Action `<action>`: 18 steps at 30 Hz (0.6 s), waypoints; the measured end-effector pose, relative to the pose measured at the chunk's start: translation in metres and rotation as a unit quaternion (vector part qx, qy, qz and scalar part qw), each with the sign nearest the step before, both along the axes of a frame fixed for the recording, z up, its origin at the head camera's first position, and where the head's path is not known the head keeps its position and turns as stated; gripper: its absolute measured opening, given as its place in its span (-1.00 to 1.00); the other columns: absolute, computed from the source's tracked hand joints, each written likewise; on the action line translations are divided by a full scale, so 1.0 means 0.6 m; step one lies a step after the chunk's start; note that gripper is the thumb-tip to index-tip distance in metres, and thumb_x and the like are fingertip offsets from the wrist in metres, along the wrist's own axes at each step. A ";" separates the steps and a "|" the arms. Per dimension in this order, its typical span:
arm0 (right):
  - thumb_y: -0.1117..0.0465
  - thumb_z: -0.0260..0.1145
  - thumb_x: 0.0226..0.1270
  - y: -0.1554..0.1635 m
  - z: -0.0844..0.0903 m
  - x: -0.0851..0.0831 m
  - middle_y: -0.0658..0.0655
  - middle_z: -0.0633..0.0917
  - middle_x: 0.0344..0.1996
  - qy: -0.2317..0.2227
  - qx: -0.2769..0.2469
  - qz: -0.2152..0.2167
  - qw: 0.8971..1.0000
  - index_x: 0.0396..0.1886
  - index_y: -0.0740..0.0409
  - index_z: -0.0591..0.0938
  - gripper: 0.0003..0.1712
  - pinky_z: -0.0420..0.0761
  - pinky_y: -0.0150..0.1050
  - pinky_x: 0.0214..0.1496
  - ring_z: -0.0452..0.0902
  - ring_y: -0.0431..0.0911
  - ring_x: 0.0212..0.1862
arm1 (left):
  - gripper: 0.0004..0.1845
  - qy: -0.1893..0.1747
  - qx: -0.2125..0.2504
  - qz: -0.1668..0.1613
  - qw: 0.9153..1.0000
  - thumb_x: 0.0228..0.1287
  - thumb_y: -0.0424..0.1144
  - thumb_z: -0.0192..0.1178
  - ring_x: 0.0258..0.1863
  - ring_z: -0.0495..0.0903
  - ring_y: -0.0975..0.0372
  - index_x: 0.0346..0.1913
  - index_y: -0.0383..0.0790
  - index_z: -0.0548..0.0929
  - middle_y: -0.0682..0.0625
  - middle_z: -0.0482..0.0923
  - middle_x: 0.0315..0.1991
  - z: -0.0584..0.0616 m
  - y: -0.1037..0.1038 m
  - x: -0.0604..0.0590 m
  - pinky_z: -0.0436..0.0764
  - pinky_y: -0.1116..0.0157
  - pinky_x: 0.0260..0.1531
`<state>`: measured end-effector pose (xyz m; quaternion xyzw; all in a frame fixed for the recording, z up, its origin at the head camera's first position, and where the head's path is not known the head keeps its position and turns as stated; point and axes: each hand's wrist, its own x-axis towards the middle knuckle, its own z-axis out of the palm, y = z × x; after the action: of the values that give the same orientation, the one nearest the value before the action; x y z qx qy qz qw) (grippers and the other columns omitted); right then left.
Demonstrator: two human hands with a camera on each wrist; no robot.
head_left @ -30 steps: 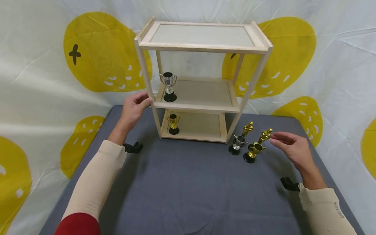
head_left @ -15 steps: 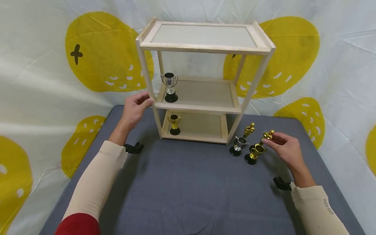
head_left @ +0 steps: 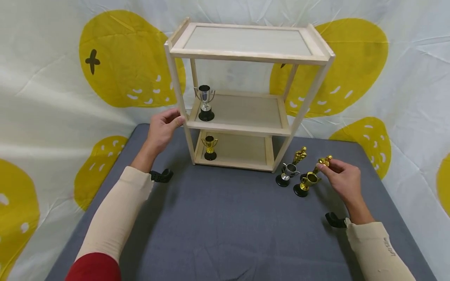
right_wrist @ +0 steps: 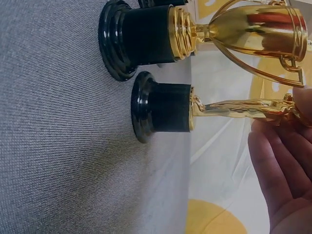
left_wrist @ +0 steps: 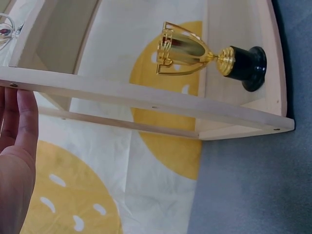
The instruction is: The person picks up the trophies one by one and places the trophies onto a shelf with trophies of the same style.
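Observation:
My left hand (head_left: 161,132) grips the left post of a light wooden shelf rack (head_left: 238,128); in the left wrist view its fingers (left_wrist: 25,119) reach behind the post. My right hand (head_left: 345,180) pinches the upper part of a gold figurine trophy (right_wrist: 239,108), whose black base stands upright on the cloth. Close beside it stands a gold cup trophy (head_left: 310,179). A silver cup trophy (head_left: 290,171) and another gold figurine trophy (head_left: 299,155) are just to the left. On the rack's middle tier sits a larger silver cup trophy (head_left: 205,102); a gold cup trophy (head_left: 209,146) is on the bottom tier.
The rack has three tiers and stands at the back of a table covered in grey cloth (head_left: 225,218). Behind and at both sides hangs a white fabric (head_left: 418,97) with yellow prints. The standing trophies are close together by the rack's right front post.
My right hand has moved left to the nearer figurine trophy and now pinches it. My left hand stays on the rack's post. The head view has shifted slightly.

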<state>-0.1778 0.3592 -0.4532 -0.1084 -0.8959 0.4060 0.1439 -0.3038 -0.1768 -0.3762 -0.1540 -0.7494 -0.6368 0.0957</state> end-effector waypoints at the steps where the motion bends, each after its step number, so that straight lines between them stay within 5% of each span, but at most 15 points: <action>1: -0.05 0.52 0.33 0.000 0.000 0.000 -0.71 0.55 -0.49 0.003 0.000 -0.003 1.000 0.11 0.32 0.75 -0.43 0.52 -0.57 -0.39 0.53 -0.65 -0.36 | -0.63 0.000 0.001 0.000 1.000 0.49 -0.31 0.26 -0.19 0.61 0.38 0.20 -0.52 0.65 0.34 0.67 -0.27 0.000 0.000 0.000 0.62 0.48 -0.07; 18: -0.01 0.53 0.32 -0.005 0.042 0.005 -0.74 0.50 -0.59 0.029 0.015 -0.046 0.998 0.03 0.33 0.78 -0.49 0.45 -0.63 -0.39 0.48 -0.67 -0.45 | -0.60 -0.005 0.002 0.003 1.000 0.48 -0.26 0.28 -0.17 0.62 0.37 0.22 -0.50 0.65 0.28 0.69 -0.22 0.000 -0.001 0.000 0.64 0.45 -0.07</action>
<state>-0.1749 0.3564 -0.4280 -0.1351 -0.8915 0.3885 0.1899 -0.3041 -0.1772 -0.3762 -0.1485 -0.7489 -0.6390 0.0940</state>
